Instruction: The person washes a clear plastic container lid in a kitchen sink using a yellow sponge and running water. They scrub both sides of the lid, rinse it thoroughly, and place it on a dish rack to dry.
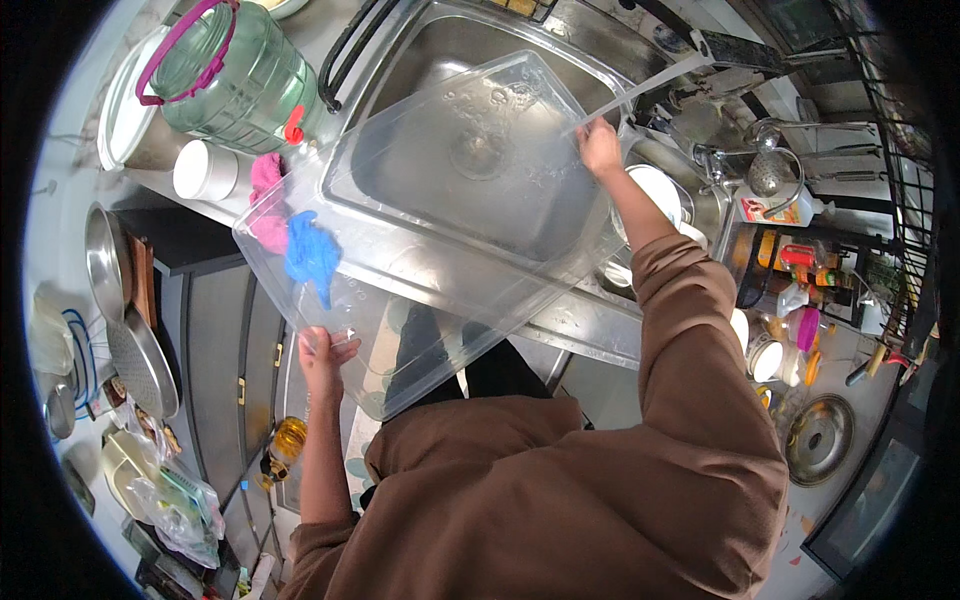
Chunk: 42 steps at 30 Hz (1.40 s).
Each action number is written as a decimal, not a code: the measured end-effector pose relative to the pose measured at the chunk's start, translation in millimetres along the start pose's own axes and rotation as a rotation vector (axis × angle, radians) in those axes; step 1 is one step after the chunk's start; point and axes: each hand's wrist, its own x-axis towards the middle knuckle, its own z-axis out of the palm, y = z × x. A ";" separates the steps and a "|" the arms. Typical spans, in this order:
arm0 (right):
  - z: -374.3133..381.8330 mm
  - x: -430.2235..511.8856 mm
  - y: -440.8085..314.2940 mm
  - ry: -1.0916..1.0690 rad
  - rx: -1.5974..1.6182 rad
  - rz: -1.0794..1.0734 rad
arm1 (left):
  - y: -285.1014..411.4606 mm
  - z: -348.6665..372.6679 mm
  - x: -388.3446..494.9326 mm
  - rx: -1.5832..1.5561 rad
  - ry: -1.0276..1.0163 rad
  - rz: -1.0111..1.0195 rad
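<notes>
A large clear plastic bin (450, 300) is tilted over the steel sink (420, 45), its upper end inside the basin. My left hand (324, 356) grips its lower left rim, and my right hand (600, 146) holds the upper right edge. From the faucet spout (675, 71) a stream of water runs down beside my right hand, and water ripples at the bin's upper end. A blue cloth (311, 255) and a pink cloth (268, 180) show at the bin's left end; whether they lie inside or behind the clear wall, I cannot tell.
On the left counter stand a large green-tinted jar (232, 82) with a pink handle and a white tub (204, 170). Dishes, among them a white bowl (654, 191), fill the smaller basin at right. Bottles and jars crowd the counter beyond, near a round metal lid (820, 440).
</notes>
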 end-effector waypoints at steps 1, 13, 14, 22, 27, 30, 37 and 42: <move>2.9 -3.4 -4.4 0.027 -0.056 -0.063 | -1.6 0.9 0.1 0.007 0.025 -0.002; 88.7 29.2 -106.5 -0.067 -0.102 -0.300 | -17.2 3.5 5.2 0.011 0.076 0.009; 97.8 28.6 -127.6 -0.054 -0.089 -0.352 | -17.3 3.7 5.1 0.013 0.079 0.021; 70.5 -106.5 -207.0 -0.150 0.222 -0.683 | -13.2 9.8 0.8 -0.023 0.069 0.038; 12.6 -152.4 -135.2 -0.339 0.071 -0.662 | -12.0 10.9 -1.0 -0.024 0.089 0.031; -7.2 -126.0 -68.7 -0.243 -0.170 -0.462 | -14.6 11.8 0.2 -0.017 0.094 0.048; 40.7 3.4 -53.4 -0.119 -0.135 -0.350 | -15.8 12.3 0.8 0.032 0.096 0.049; 102.3 41.6 -136.2 -0.070 0.020 -0.314 | -14.8 15.3 -0.2 0.039 0.119 0.048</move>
